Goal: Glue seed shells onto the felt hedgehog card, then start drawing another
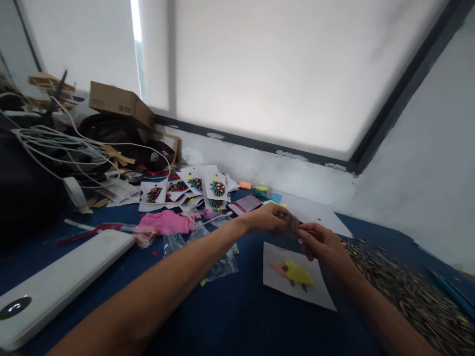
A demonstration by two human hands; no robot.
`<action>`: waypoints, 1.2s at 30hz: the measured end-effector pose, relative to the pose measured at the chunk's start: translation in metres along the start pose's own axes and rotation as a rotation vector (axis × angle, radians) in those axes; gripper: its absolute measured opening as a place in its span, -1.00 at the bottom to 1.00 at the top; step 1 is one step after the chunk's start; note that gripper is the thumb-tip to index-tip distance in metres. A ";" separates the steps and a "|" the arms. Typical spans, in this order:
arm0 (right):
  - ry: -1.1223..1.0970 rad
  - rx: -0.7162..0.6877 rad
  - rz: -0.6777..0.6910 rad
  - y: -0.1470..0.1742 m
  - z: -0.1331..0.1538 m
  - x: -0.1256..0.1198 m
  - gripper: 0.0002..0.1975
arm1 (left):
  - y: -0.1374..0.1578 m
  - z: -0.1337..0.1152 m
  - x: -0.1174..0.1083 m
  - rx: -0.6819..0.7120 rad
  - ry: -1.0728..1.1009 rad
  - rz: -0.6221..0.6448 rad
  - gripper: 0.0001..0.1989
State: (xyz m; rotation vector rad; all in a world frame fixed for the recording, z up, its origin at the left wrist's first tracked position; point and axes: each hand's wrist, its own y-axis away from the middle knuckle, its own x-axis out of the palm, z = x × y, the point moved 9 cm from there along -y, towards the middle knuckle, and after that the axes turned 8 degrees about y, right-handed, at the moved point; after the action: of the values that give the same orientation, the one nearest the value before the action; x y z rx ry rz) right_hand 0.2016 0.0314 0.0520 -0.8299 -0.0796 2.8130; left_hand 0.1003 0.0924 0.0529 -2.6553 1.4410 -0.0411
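My left hand [272,217] is closed on a small clear plastic packet [290,223] with something dark in it. At the packet's right side, the fingers of my right hand [315,240] are pinched on its edge. Below both hands lies a white card [274,282] bearing a flat animal figure [297,273] of what looks like modelling clay. Its body is yellow, its pointed snout pink, and its eye and feet dark. Right of my right forearm spreads a pile of striped sunflower seeds [415,296].
Several cards with seed-covered hedgehog figures [218,187] lie at the back. Left of my hands are clear plastic bags [218,264], pink clay [166,222] and a long white device [70,287]. A phone [245,203] and white paper [319,217] lie behind my hands.
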 end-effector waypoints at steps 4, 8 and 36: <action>0.004 -0.027 -0.026 -0.001 0.002 -0.001 -0.63 | 0.001 0.004 -0.001 -0.043 0.042 -0.013 -0.78; 0.064 -0.084 -0.064 0.002 0.006 -0.004 -0.66 | 0.002 0.006 -0.002 -0.072 0.110 -0.031 -0.76; 0.548 -0.401 -0.282 0.023 0.046 -0.010 -0.77 | -0.004 0.013 0.003 -0.070 0.319 -0.029 -0.80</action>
State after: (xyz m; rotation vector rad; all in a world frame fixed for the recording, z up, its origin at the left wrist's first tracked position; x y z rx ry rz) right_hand 0.1808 0.0075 0.0936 -1.5101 -0.6301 2.2458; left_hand 0.1062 0.0928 0.0402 -2.8256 1.5132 -0.4432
